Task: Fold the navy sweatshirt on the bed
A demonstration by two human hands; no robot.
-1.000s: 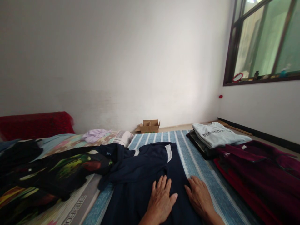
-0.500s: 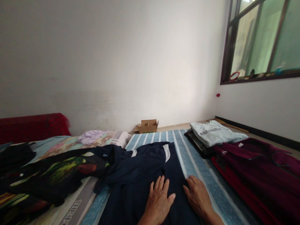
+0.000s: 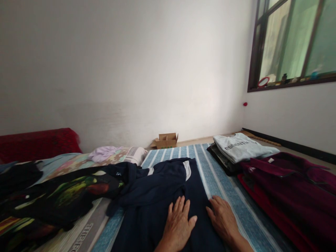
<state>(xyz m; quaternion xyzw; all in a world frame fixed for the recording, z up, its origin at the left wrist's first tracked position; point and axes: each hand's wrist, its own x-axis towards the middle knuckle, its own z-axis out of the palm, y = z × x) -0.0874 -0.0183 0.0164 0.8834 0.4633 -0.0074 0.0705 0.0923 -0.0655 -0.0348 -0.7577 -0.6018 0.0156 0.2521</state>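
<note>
A dark navy garment (image 3: 157,196) with white patches lies spread on the blue striped sheet (image 3: 236,206). My left hand (image 3: 178,220) rests flat on its lower middle, fingers stretched out and thumb apart. Along the garment's right edge lies my right hand (image 3: 223,217), with its thumb on the dark cloth and its fingers extended at the border with the sheet. Neither hand grips anything. The garment's near end runs out of the picture at the bottom.
Right of the hands are a maroon garment (image 3: 291,185) and a stack topped by a pale grey shirt (image 3: 236,147). On the left lies a black patterned garment (image 3: 65,199), with a lilac cloth (image 3: 103,154) behind it. A cardboard box (image 3: 166,140) stands near the wall.
Both hands stay in nearly the same place on the navy garment. The view has shifted very slightly; nothing was picked up or let go.
</note>
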